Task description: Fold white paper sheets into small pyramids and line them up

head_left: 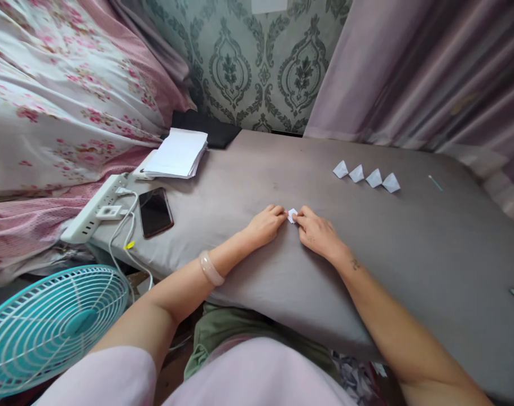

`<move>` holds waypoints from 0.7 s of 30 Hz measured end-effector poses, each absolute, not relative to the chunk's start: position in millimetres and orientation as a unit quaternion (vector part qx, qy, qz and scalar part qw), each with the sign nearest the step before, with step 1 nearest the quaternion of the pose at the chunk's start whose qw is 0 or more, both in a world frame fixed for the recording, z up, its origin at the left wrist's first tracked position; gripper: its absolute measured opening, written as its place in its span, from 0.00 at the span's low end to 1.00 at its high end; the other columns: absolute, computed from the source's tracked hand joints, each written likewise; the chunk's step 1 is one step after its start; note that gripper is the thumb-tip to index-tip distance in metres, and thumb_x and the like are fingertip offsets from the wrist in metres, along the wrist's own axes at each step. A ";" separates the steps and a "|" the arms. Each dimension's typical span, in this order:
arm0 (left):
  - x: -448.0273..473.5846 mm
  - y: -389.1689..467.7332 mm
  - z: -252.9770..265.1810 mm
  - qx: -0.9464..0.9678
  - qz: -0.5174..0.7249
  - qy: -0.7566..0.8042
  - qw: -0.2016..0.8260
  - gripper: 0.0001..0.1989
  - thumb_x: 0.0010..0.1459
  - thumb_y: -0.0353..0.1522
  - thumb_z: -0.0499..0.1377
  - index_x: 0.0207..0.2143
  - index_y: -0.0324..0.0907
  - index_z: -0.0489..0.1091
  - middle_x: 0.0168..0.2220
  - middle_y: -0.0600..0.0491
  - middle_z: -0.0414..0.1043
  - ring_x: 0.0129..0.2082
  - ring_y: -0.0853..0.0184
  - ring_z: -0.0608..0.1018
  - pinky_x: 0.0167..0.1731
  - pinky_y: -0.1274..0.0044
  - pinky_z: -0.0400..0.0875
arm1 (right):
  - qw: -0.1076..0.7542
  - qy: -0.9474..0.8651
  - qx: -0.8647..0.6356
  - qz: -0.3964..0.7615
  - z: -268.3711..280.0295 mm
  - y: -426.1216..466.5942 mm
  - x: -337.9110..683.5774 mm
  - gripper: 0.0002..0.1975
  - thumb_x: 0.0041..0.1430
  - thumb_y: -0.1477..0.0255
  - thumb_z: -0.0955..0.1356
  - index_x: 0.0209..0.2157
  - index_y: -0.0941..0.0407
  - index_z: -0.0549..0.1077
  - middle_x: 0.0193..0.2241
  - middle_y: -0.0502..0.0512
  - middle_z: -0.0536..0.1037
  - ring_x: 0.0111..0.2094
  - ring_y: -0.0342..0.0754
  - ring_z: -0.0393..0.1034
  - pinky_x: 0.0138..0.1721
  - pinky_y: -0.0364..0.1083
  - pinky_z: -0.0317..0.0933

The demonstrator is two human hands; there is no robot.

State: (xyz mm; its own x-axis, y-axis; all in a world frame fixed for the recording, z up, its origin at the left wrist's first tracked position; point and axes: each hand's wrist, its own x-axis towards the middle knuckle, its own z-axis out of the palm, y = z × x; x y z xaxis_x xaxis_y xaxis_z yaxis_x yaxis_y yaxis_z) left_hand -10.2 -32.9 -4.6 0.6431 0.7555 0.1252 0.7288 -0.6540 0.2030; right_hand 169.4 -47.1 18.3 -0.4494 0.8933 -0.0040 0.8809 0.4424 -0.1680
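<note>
A small piece of folded white paper point(293, 216) lies on the grey cloth surface, in the middle of the view. My left hand point(267, 224) is closed at its left edge, fingertips pressed together on the paper. From the right, my right hand point(318, 230) grips the opposite edge with closed fingers. Part of the paper is hidden under the fingertips. Beyond my right hand stands a slanted row of several folded white paper shapes point(374, 178) with pointed tops, apart from both hands.
To the left are a stack of white paper point(178, 152), a phone point(156, 212) and a power strip point(96, 210) with white cables. A turquoise fan point(81, 322) stands by the near left edge. A thin stick point(435, 182) lies at the far right. Curtains point(392, 73) hang behind.
</note>
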 end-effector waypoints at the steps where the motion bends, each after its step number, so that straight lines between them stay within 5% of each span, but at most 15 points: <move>1: -7.3 -34.6 -2.5 0.908 0.065 0.410 0.051 0.18 0.58 0.22 0.47 0.47 0.34 0.70 0.45 0.42 0.69 0.44 0.61 0.70 0.47 0.72 0.66 | 0.037 -0.853 -0.518 0.054 17.5 -49.4 167.3 0.20 0.63 0.78 0.56 0.50 0.54 0.71 0.44 0.59 0.71 0.36 0.48 0.69 0.33 0.46 0.55; 6: -8.8 -23.0 8.4 0.911 0.037 0.402 0.079 0.16 0.56 0.22 0.48 0.40 0.35 0.74 0.42 0.43 0.70 0.42 0.61 0.70 0.41 0.74 0.67 | 0.002 -0.865 -0.502 -0.006 16.7 -53.3 160.7 0.21 0.59 0.83 0.56 0.50 0.60 0.69 0.42 0.64 0.72 0.37 0.51 0.69 0.37 0.48 0.56; 9: -16.7 -6.6 18.3 0.872 0.095 0.421 0.232 0.22 0.50 0.20 0.50 0.44 0.39 0.75 0.40 0.49 0.72 0.36 0.67 0.72 0.37 0.78 0.66 | 0.014 -0.859 -0.510 0.041 20.8 -44.5 164.8 0.18 0.59 0.79 0.58 0.45 0.56 0.74 0.42 0.61 0.72 0.36 0.50 0.69 0.35 0.47 0.56; 12: -15.3 4.2 25.2 0.767 0.109 0.512 0.371 0.15 0.54 0.28 0.52 0.39 0.38 0.77 0.24 0.54 0.69 0.23 0.71 0.67 0.25 0.79 0.61 | 0.068 -0.833 -0.538 0.111 21.3 -34.3 171.9 0.14 0.59 0.73 0.61 0.39 0.51 0.77 0.41 0.56 0.73 0.36 0.49 0.69 0.34 0.46 0.57; 15: -4.8 7.1 20.3 0.721 0.166 0.564 0.368 0.14 0.55 0.37 0.56 0.32 0.36 0.76 0.19 0.56 0.65 0.20 0.73 0.64 0.23 0.79 0.58 | 0.138 -0.806 -0.557 0.144 13.4 -29.8 176.1 0.12 0.58 0.68 0.63 0.36 0.50 0.79 0.40 0.53 0.74 0.35 0.47 0.69 0.35 0.45 0.58; 21: 4.3 8.4 -0.7 0.744 0.197 0.544 0.335 0.12 0.52 0.38 0.61 0.31 0.36 0.75 0.25 0.53 0.72 0.24 0.73 0.68 0.26 0.81 0.60 | 0.245 -0.776 -0.553 0.179 -6.6 -30.0 178.1 0.12 0.59 0.68 0.63 0.35 0.53 0.78 0.38 0.53 0.74 0.34 0.44 0.69 0.38 0.43 0.60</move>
State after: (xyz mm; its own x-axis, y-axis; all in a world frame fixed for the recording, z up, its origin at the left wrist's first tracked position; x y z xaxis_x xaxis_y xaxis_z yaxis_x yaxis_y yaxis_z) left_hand 4.3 8.4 -0.7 0.3310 0.9409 -0.0723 0.6768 -0.1833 0.7130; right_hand 178.1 -30.0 -6.6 -0.2682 0.9460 0.1823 0.7707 0.3242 -0.5485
